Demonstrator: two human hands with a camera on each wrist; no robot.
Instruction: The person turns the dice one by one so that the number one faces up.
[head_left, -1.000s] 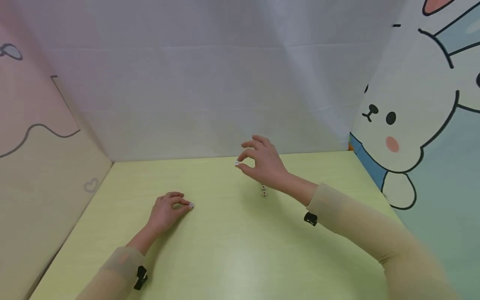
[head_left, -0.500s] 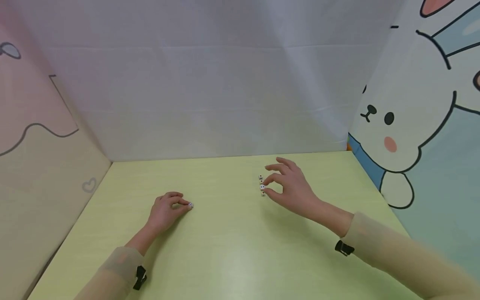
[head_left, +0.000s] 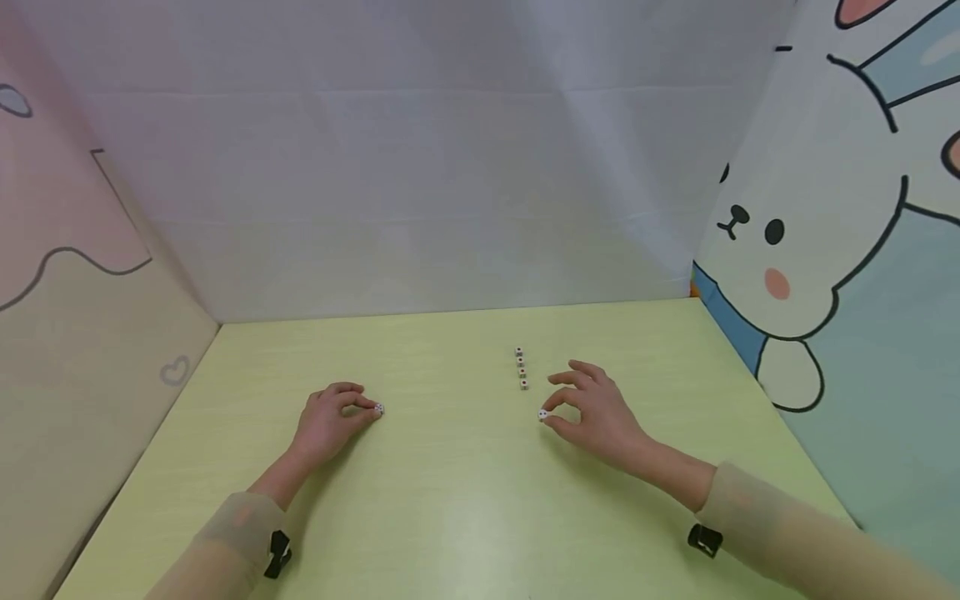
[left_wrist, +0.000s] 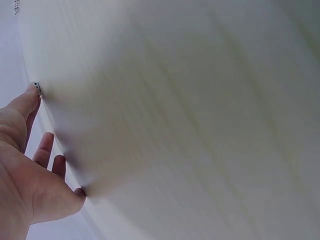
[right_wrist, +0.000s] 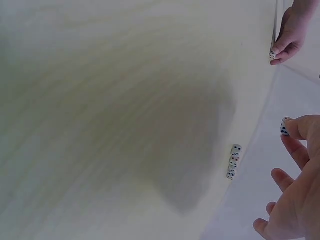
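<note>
At far left stands a pink and cream panel (head_left: 67, 375) printed with a grey heart (head_left: 176, 371). A beige left sleeve (head_left: 225, 542) with a small black device (head_left: 278, 555) beneath it leads to the left hand (head_left: 330, 425), which pinches a die (head_left: 379, 408) between thumb and forefinger, its other fingers loosely bent. That die is a small white cube with dark pips, held low at the left of the pale yellow-green tabletop (head_left: 442, 467); whether it touches the surface I cannot tell. Behind hangs a creased white cloth (head_left: 412, 167).

Right of centre, a row of four dice (head_left: 522, 373) runs from far to near on the tabletop, closely set and nearly straight. They are white too, with dark pips and some red ones.

Just right of the row's near end, the right hand (head_left: 600, 421) pinches another die (head_left: 543, 414) by thumb and forefinger above the tabletop, the remaining fingers fanned apart. This white cube shows bold dark pips. A beige right sleeve (head_left: 795, 517) follows, then a panel with a cartoon rabbit (head_left: 825, 250).
</note>
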